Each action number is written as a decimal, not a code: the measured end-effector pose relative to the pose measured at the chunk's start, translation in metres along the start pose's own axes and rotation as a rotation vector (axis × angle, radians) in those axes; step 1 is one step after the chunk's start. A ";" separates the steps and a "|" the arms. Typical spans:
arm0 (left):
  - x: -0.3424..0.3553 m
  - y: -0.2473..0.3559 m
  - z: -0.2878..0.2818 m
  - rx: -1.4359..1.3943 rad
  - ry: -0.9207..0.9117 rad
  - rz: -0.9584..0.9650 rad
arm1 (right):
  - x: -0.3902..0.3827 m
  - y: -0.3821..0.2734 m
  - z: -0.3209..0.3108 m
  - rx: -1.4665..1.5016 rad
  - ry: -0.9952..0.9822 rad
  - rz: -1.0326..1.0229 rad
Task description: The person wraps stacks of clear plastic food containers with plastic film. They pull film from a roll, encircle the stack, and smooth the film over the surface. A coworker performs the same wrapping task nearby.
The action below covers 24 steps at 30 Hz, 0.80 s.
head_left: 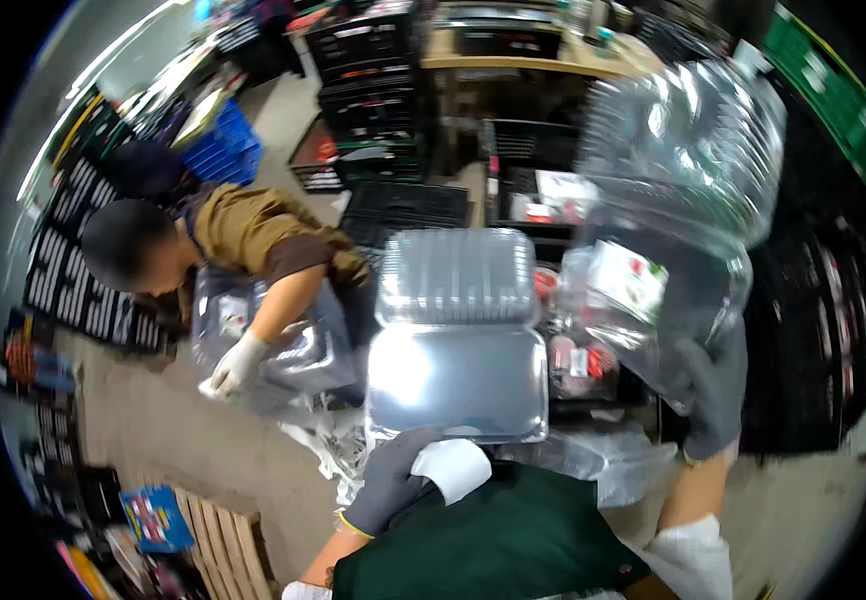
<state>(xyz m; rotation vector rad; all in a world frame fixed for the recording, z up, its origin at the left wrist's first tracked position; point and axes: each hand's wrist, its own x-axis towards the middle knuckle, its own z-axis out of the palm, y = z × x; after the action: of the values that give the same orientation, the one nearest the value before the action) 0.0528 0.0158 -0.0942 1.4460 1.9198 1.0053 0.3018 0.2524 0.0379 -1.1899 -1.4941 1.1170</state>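
My left hand (393,480), in a dark grey glove, is closed at the near edge of an open clear plastic clamshell container (458,380). A white rounded piece (453,470) is between it and my dark green apron; its kind is unclear. My right hand (715,385), also gloved, grips the side of another open clear clamshell container (683,120), whose lid stands up. A small packet with white, green and red print (627,282) shows in or behind its base. Motion blurs the right fingers a little.
Black crates with red-and-white packs (581,365) stand beyond the containers. A co-worker (263,240) bends at the left, a white-gloved hand (238,368) by clear plastic packaging. Stacked black crates (368,80) and a wooden table (543,62) stand behind. A pallet (221,545) lies lower left.
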 end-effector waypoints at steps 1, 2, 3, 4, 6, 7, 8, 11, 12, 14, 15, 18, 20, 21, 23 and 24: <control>-0.008 -0.008 -0.008 -0.028 -0.004 -0.102 | -0.003 0.013 0.003 -0.050 0.066 -0.017; -0.011 -0.004 -0.010 0.011 0.110 -0.113 | -0.008 0.037 0.001 -0.100 0.127 -0.036; -0.015 -0.008 -0.013 -0.027 0.161 -0.115 | -0.008 0.054 -0.003 -0.329 0.068 -0.002; -0.016 -0.011 -0.018 -0.048 0.197 -0.125 | -0.005 0.077 -0.009 -0.552 0.010 0.038; -0.027 -0.015 -0.025 0.022 0.287 -0.136 | -0.010 0.149 -0.002 -1.083 0.064 -0.476; -0.035 -0.018 -0.028 0.060 0.324 -0.146 | -0.011 0.154 0.018 -1.140 -0.136 -0.225; -0.044 -0.025 -0.027 0.089 0.360 -0.149 | -0.015 0.154 0.038 -1.206 -0.325 0.022; -0.071 -0.039 -0.019 0.108 0.548 -0.377 | -0.036 0.255 0.063 -1.076 -0.440 -0.032; -0.086 -0.042 -0.016 0.153 0.578 -0.459 | -0.038 0.302 0.066 -0.967 -0.471 -0.037; -0.094 -0.040 -0.027 0.154 0.578 -0.566 | -0.032 0.346 0.060 -0.932 -0.506 0.061; -0.106 -0.043 -0.026 0.146 0.622 -0.692 | -0.029 0.359 0.058 -0.972 -0.545 0.108; -0.148 -0.050 -0.022 -0.003 0.831 -1.071 | -0.017 0.374 0.051 -1.085 -0.665 0.174; -0.174 -0.059 -0.018 -0.118 0.954 -1.173 | -0.013 0.382 0.047 -1.146 -0.697 0.202; -0.188 -0.063 -0.017 -0.164 1.005 -1.165 | -0.011 0.384 0.045 -1.174 -0.714 0.211; -0.200 -0.072 -0.023 -0.181 1.068 -1.101 | -0.014 0.385 0.040 -1.213 -0.711 0.251; -0.209 -0.076 -0.020 -0.254 1.099 -1.122 | -0.012 0.385 0.037 -1.238 -0.728 0.253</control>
<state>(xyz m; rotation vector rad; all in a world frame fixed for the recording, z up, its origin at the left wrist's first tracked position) 0.0543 -0.2007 -0.1492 -0.5879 2.5529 1.4096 0.3354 0.2865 -0.3458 -1.9094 -2.8696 0.7426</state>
